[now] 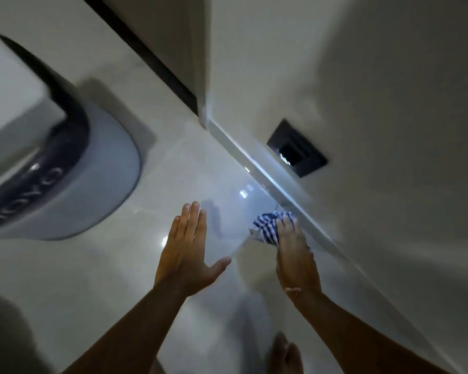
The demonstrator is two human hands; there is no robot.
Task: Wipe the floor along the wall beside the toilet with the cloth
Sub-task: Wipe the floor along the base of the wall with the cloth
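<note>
One cloth, bunched, worked along the skirting

One cloth (265, 227) is in use: blue-and-white checked, crumpled into a loose wad. It lies on the glossy pale floor (135, 265) just beside the base of the wall (362, 130), at about 4 o'clock from frame centre.

Right hand (295, 255) lies palm-down on the cloth, fingers (287, 225) curled together over its near edge. Whether the thumb tucks under cannot be told. Left hand (185, 252) sits at about 9 o'clock from the cloth, flat, fingers extended and close together, thumb splayed, holding nothing. Whether it bears on the floor is unclear.

Handling judgement: cloth looks light, soft and limp, so it will fold rather than push. Best held from above with a flat palm, fingers pinning the leading fold. Polished tile likely offers little drag.

Toilet (73, 168) stands at 10 o'clock, well apart from the cloth. Dark wall plate (297, 148) at 1 o'clock of it.
</note>
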